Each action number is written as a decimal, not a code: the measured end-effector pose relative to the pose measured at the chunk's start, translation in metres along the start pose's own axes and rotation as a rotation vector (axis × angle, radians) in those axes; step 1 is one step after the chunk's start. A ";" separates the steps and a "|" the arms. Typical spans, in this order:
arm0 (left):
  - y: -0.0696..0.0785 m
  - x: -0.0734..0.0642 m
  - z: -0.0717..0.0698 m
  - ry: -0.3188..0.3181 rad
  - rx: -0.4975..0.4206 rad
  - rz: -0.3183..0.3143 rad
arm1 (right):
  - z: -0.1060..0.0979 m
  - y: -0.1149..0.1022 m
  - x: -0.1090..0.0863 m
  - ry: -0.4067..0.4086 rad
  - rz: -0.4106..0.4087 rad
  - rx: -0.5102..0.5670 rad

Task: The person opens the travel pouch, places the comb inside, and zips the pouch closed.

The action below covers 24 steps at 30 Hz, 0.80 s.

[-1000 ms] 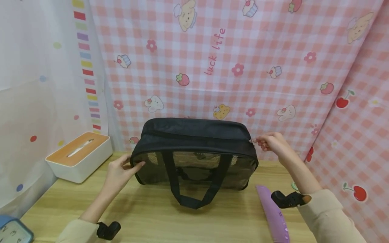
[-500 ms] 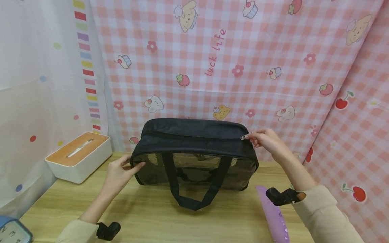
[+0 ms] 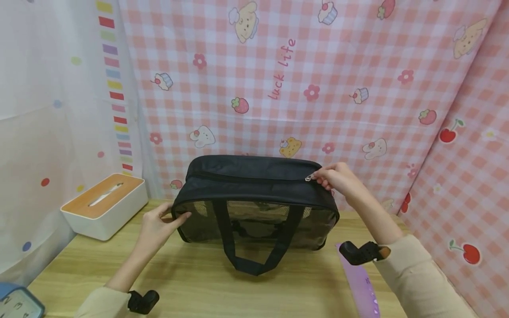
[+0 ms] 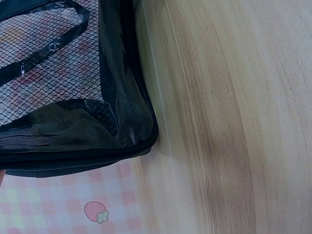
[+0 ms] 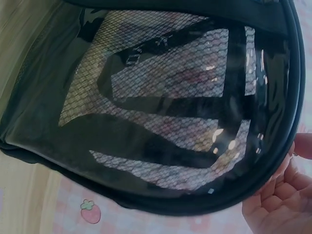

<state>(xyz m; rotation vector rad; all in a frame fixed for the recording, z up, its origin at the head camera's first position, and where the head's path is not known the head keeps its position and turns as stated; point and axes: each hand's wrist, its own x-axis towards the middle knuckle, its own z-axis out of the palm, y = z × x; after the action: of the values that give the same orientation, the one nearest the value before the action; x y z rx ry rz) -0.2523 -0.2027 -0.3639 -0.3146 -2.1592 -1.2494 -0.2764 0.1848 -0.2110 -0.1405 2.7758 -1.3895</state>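
A black bag (image 3: pixel 254 190) with see-through dark sides and a hanging strap handle (image 3: pixel 250 265) stands upright on the wooden table. Along its top runs a zipper, with a silver zipper pull (image 3: pixel 308 178) near the right end. My right hand (image 3: pixel 336 179) pinches that pull between thumb and fingertips. At the other end, my left hand (image 3: pixel 161 221) grips the bag's left edge, thumb on the front panel and fingers behind. In the right wrist view the curled right fingers (image 5: pixel 278 195) show beside the bag's rim. Mesh shows through the clear end panel (image 5: pixel 161 97).
To the left stands a white tissue box (image 3: pixel 104 207) with a wood-look lid. A purple comb (image 3: pixel 359 282) lies on the table at front right, under the right forearm. A blue clock (image 3: pixel 20 300) sits at the front left corner. Patterned cloth (image 3: pixel 254 79) hangs behind the bag.
My right hand has drawn the zipper pull leftward from the bag's right end along the top. The left hand has stayed on the left edge, and the bag has hardly moved.
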 end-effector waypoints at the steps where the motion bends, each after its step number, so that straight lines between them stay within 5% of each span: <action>1: 0.000 0.000 0.000 -0.002 0.006 0.000 | 0.001 -0.002 0.000 -0.001 -0.001 0.000; 24: -0.002 0.002 0.001 0.007 0.002 0.004 | 0.036 -0.046 0.004 0.014 -0.006 -0.031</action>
<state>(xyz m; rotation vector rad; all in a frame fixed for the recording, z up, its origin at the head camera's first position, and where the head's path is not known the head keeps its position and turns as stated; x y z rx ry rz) -0.2549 -0.2034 -0.3643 -0.3135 -2.1522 -1.2445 -0.2747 0.1283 -0.1957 -0.1400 2.8114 -1.3543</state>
